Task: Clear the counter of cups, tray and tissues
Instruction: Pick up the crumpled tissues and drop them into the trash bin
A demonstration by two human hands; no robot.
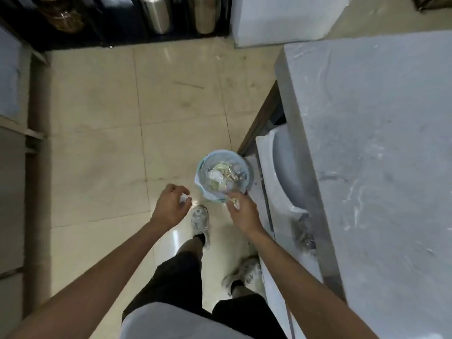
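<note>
A small light-blue waste bin (247,167) with a clear liner stands on the tiled floor beside the grey counter (381,152); crumpled tissues and scraps fill it. My left hand (172,206) is closed around a crumpled white tissue (183,198), left of the bin and above the floor. My right hand (242,211) holds a crumpled tissue wad (235,201) at the bin's near rim. No cups or tray are in view.
The grey counter top fills the right side, with white cabinet fronts (281,167) below it. Steel canisters (156,13) stand on a dark shelf at the far wall. My feet in pale shoes (200,221) are on the cream floor tiles.
</note>
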